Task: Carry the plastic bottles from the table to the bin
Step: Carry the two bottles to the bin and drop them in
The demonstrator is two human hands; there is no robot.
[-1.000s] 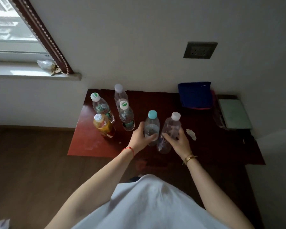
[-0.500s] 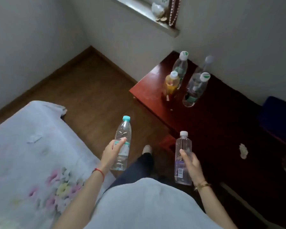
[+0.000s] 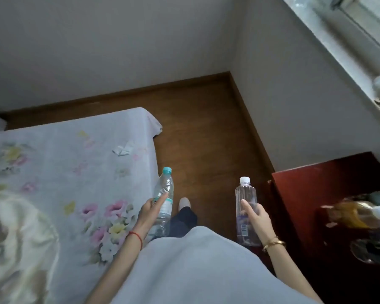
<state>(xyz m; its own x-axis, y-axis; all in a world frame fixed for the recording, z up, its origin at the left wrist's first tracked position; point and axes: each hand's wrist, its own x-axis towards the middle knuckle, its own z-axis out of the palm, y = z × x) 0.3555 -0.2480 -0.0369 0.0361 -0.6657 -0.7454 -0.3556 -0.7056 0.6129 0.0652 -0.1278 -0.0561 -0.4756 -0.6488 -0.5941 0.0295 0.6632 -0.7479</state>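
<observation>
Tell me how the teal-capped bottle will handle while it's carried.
The teal-capped bottle looks see-through and empty, so it is probably very light. Its thin wall appears crinkled near the left hand, so it may dent under a firm grip. It is round and smooth, so it would likely roll if laid down.

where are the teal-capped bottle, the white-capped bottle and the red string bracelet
teal-capped bottle (image 3: 165,189): head view, on its clear upper body, below the cap.
white-capped bottle (image 3: 245,194): head view, on its clear body above the thumb.
red string bracelet (image 3: 137,236): head view, on the cord across the left wrist.
</observation>
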